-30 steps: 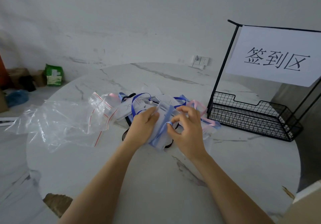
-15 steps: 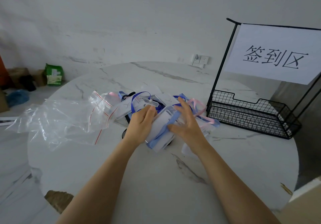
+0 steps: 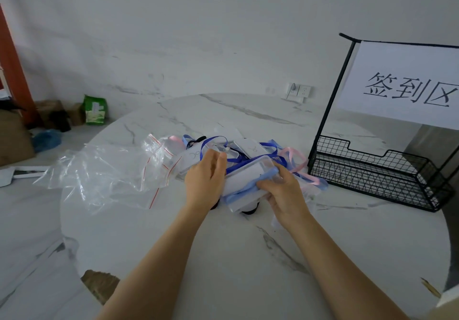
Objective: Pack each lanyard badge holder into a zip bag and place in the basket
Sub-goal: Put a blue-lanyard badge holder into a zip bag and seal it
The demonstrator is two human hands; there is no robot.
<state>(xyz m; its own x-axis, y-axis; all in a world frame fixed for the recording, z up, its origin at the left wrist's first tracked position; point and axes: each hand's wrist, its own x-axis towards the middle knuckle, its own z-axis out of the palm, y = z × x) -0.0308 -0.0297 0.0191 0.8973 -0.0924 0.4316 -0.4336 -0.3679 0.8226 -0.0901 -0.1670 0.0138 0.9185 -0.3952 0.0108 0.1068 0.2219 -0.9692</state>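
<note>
Item in work: one clear badge holder (image 3: 244, 178), lying tilted on top of the heap at the middle of the table (image 3: 223, 265), its light-blue lanyard (image 3: 244, 192) running across its near face. Change noted: a second ago the right hand (image 3: 283, 192) was pinching a loop of that strap, half a second ago it was spreading flat over the holder, and now its fingers are curling down over the strap and clamping it against the holder's near right edge. The left hand (image 3: 205, 174) is gripping the holder's left end as before. Reading: the strap is being gathered onto the holder so that the bundle is becoming compact enough to bag; bagging itself is not yet beginning. Stock remaining: other badge holders (image 3: 250, 148) are lying beneath and behind, with dark-blue, pink and black straps looping among them and under the held piece, so a snag is looking likely when it is lifted. Zip bags (image 3: 106, 173), clear with red seal lines, are lying crumpled to the left, just beside the heap, none in hand. The black wire basket (image 3: 372, 170) is standing to the right, near the heap, showing no packed bags inside, under a paper sign (image 3: 407, 89). A green packet (image 3: 95, 110) is sitting on the floor beyond.
</note>
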